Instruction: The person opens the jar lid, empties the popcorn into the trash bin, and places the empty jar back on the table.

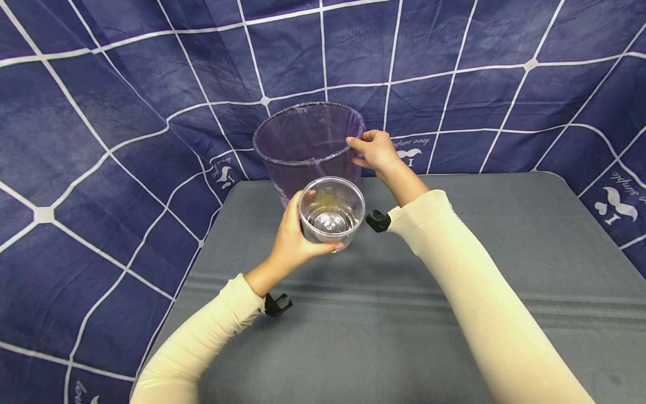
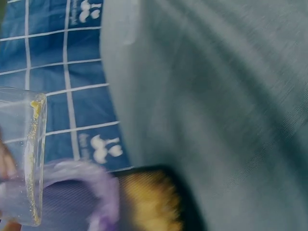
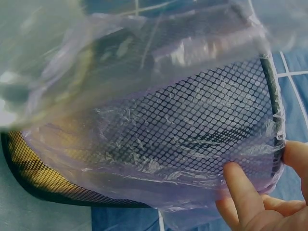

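My left hand (image 1: 295, 233) grips a clear round bowl (image 1: 333, 224), its mouth tipped toward the head camera. Yellow residue (image 2: 35, 108) clings to the inside of the bowl in the left wrist view. Just behind stands a dark mesh wastebasket (image 1: 282, 173), lined with a thin purple plastic bag (image 3: 168, 180). At the basket's right rim my right hand (image 1: 377, 152) pinches the edge and the bag folded over it. Something yellow (image 2: 151, 199) shows through the mesh low in the basket. The bowl overlaps the basket's front wall in the head view.
A grey cloth (image 1: 383, 331) covers the table. Dark blue curtains (image 1: 429, 45) with white grid lines hang close behind the basket and along both sides. Black camera mounts (image 1: 377, 221) stick out from both cream sleeves (image 1: 454, 264).
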`<state>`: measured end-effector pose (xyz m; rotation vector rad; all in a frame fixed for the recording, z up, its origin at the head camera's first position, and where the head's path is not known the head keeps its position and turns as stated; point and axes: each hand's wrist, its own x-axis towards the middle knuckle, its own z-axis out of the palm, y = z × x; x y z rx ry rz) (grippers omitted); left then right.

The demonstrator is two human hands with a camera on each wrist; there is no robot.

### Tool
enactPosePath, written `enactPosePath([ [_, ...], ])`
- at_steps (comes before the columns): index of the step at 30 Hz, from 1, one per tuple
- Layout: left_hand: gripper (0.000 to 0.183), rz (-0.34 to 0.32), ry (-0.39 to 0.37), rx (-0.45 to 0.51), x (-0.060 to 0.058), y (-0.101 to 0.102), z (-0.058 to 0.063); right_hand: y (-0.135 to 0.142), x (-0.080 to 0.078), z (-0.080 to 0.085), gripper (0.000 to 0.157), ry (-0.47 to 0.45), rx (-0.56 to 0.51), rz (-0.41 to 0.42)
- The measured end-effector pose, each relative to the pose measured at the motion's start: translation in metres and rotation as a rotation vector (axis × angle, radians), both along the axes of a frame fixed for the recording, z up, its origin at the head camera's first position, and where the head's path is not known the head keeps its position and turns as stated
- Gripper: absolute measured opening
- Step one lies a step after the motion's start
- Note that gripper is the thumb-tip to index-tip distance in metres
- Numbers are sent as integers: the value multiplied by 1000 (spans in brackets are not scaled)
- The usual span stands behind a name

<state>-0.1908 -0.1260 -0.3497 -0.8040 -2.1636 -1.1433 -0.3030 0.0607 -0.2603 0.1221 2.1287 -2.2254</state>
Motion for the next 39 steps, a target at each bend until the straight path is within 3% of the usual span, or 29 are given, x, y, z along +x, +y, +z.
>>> enactPosePath([
  [4,108,-7,-101,11,2,4,-24,0,0,0,42,-5,-3,4],
  [6,108,-15,-154,26,7,8,-26,0,0,0,43,-9,-4,9],
  [11,109,6,-221,43,3,13,-47,0,0,1,45,-11,-12,19],
  [13,111,25,-229,35,-4,13,-65,0,0,2,45,-12,-12,23],
  [19,112,44,-268,19,-7,24,-90,-1,-1,1,45,-15,-19,23],
  [24,112,38,-350,6,-7,34,-107,0,-1,1,45,-13,-7,20],
  [30,111,16,-437,21,-9,40,-120,-1,0,1,42,-10,9,18],
  [39,121,-69,-512,32,-9,37,-119,1,0,1,41,-3,12,18],
])
